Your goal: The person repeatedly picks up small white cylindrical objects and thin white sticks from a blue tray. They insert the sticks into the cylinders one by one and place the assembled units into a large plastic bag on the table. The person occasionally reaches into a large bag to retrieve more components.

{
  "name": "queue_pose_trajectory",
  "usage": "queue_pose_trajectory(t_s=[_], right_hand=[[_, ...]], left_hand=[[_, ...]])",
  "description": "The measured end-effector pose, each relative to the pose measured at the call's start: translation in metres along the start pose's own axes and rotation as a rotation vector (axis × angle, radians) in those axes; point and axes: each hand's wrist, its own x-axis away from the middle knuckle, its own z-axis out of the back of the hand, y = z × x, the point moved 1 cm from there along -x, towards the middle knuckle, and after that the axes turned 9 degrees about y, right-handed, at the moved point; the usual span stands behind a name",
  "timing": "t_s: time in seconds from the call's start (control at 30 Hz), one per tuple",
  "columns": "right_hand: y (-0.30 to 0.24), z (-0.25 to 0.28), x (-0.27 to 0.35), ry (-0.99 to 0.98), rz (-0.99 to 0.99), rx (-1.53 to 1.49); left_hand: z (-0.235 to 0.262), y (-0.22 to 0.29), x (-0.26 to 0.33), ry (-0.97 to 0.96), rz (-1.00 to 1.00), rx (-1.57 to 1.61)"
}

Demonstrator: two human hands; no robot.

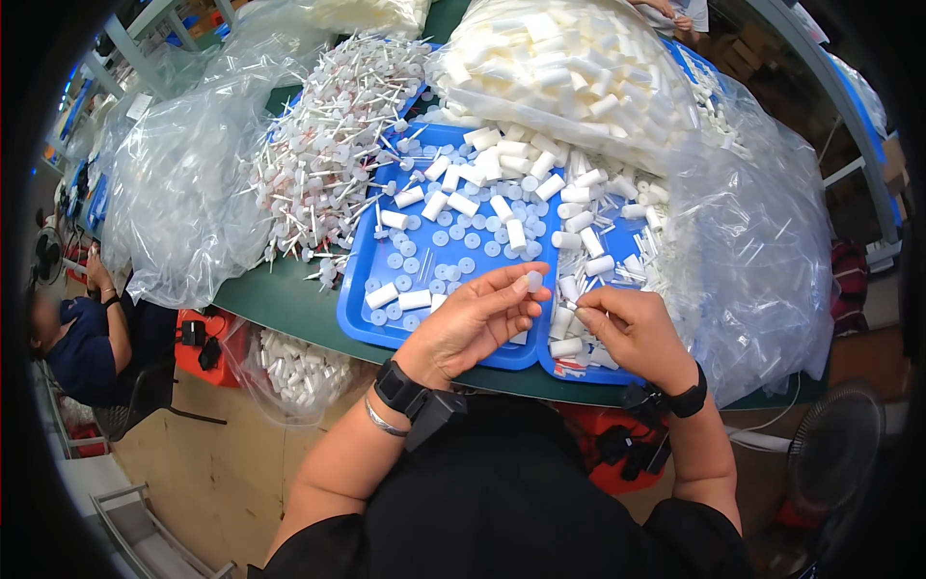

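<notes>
My left hand [479, 318] is over the front of the left blue tray [355, 307], palm turned up. Its thumb and forefinger pinch a small translucent round disc [534, 281]. Just to the right, my right hand [632, 328] hovers at the right blue tray [625, 234] with thumb and forefinger pressed together. A small pale tip shows at those fingers, too small to name. White foam-like cylinders [463, 205] and loose translucent discs [467, 265] lie in the left tray. The right tray holds more white cylinders [599, 265] and thin clear tubes.
Behind the left tray rises a heap of white sticks with discs [333, 135]. A big clear bag of white cylinders [569, 72] stands at the back. Crumpled plastic bags [193, 183] flank the green table [280, 307]. A co-worker [92, 323] sits at far left; a fan [837, 444] stands at right.
</notes>
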Motion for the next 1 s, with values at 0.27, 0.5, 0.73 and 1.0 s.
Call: queue_pose_trajectory(t_s=[0.27,0.5,0.73,1.0], right_hand=[[-0.001,0.002,-0.002,-0.162,-0.056,-0.037],[0.016,0.005,-0.004,-0.307,-0.366,-0.326],[0.02,0.002,0.0,-0.278,-0.351,-0.304],[-0.002,0.002,0.0,-0.151,-0.062,-0.016]], left_hand=[[0.003,-0.01,0.001,-0.024,0.041,0.117],[0.0,-0.01,0.004,-0.018,0.041,0.104],[-0.001,-0.013,0.002,0.023,-0.019,-0.017],[-0.01,-0.034,0.002,0.09,0.008,-0.047]])
